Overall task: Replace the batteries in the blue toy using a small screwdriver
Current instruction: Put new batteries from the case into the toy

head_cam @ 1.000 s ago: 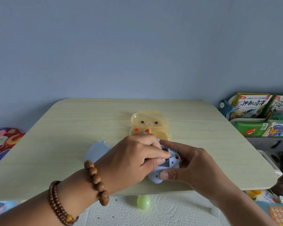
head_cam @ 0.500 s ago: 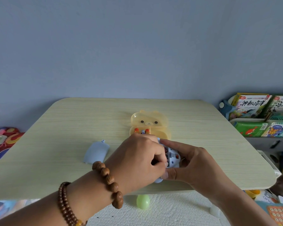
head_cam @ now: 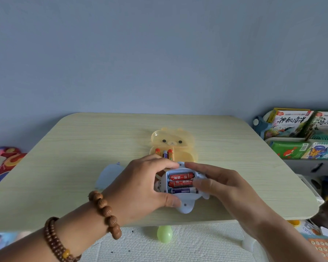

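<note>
The pale blue toy (head_cam: pixel 186 205) lies face down near the table's front edge, its battery bay open. Three batteries (head_cam: pixel 181 183) sit in the bay: two red ones and a blue-and-white one nearest me. My left hand (head_cam: pixel 140 186) grips the toy's left side, thumb on its lower edge. My right hand (head_cam: pixel 222 184) holds the right side, with a finger resting on the batteries' right ends. The toy's blue cover (head_cam: pixel 106 173) lies on the table to the left, partly behind my left hand. No screwdriver is visible.
A yellow bear-shaped plastic case (head_cam: pixel 173 144) stands open just behind the toy, with several spare batteries (head_cam: pixel 165 154) inside. The wooden table (head_cam: pixel 83 148) has rounded corners. Children's books (head_cam: pixel 301 133) fill a shelf at the right. A green egg-shaped object (head_cam: pixel 164 234) lies on the floor mat below.
My left hand has shifted off the top of the battery bay, so all three batteries now show. The toy has turned flat towards me.
</note>
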A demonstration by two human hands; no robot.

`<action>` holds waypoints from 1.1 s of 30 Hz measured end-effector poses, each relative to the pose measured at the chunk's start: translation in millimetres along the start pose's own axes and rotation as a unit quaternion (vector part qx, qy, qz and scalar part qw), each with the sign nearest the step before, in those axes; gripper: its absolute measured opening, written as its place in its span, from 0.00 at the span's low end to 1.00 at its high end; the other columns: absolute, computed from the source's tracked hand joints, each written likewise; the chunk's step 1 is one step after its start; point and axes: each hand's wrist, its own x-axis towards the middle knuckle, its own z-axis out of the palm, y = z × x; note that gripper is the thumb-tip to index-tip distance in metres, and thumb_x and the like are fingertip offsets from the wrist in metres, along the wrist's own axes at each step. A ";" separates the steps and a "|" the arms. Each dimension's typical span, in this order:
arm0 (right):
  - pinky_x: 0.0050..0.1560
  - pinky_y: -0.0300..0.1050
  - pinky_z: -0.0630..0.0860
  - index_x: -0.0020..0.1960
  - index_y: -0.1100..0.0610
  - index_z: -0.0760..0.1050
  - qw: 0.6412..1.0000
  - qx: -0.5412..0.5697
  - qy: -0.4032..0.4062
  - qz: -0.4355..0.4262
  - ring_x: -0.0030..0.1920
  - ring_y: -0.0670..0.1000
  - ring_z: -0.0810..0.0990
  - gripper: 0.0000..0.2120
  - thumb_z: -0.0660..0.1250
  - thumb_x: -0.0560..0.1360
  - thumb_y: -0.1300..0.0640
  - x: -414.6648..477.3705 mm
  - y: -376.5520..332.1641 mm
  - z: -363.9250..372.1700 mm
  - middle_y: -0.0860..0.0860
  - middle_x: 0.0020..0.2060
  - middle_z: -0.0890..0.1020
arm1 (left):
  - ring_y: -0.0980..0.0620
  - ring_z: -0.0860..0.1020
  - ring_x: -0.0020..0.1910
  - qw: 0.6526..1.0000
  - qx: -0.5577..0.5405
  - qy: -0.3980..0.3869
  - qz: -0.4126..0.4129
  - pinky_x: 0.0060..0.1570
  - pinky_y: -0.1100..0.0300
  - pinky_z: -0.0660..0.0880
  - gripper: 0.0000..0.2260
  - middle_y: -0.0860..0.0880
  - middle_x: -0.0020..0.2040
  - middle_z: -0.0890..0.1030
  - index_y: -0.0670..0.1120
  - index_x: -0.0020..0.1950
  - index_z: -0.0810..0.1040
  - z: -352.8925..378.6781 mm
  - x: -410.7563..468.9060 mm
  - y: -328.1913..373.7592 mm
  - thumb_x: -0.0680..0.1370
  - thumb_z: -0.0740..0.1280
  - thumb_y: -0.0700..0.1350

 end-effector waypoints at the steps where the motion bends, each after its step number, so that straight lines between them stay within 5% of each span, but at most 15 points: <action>1: 0.52 0.42 0.79 0.61 0.44 0.83 1.000 0.002 0.009 0.000 0.48 0.45 0.84 0.17 0.74 0.75 0.57 0.2 -0.5 1.1 0.48 0.50 0.89 | 0.71 0.73 0.56 1.000 -0.002 0.001 -0.001 0.49 0.80 0.69 0.35 0.64 0.56 0.78 0.59 0.66 0.76 0.2 0.3 -0.7 0.61 0.81 0.61; 4: 0.42 0.34 0.77 0.61 0.46 0.83 1.000 0.003 0.011 0.001 0.41 0.40 0.82 0.18 0.72 0.75 0.63 0.0 -0.9 4.1 0.48 0.49 0.89 | 0.70 0.73 0.56 1.000 -0.006 0.000 -0.005 0.48 0.81 0.69 0.34 0.64 0.56 0.78 0.60 0.66 0.76 0.7 0.6 -2.1 0.61 0.80 0.62; 20: 0.50 0.40 0.80 0.62 0.49 0.83 1.000 0.017 0.020 -0.002 0.52 0.48 0.87 0.19 0.72 0.74 0.64 1.4 0.6 7.1 0.49 0.50 0.89 | 0.71 0.74 0.54 1.000 -0.006 0.007 -0.012 0.46 0.80 0.70 0.34 0.65 0.56 0.77 0.63 0.66 0.76 1.4 0.7 -5.7 0.61 0.81 0.60; 28: 0.43 0.34 0.80 0.63 0.50 0.83 1.000 0.013 0.023 -0.005 0.47 0.46 0.88 0.21 0.72 0.74 0.67 1.2 -2.2 7.1 0.50 0.49 0.89 | 0.65 0.76 0.55 1.000 0.000 0.019 -0.012 0.56 0.65 0.76 0.34 0.63 0.56 0.77 0.60 0.65 0.77 1.5 2.7 -3.8 0.61 0.82 0.59; 33: 0.59 0.48 0.82 0.64 0.46 0.81 1.000 0.005 0.010 -0.013 0.55 0.48 0.86 0.20 0.75 0.74 0.58 -3.5 -0.2 6.8 0.47 0.54 0.88 | 0.67 0.77 0.54 1.000 -0.003 0.021 -0.015 0.56 0.68 0.76 0.34 0.63 0.55 0.78 0.60 0.65 0.78 2.6 2.3 -4.4 0.60 0.82 0.60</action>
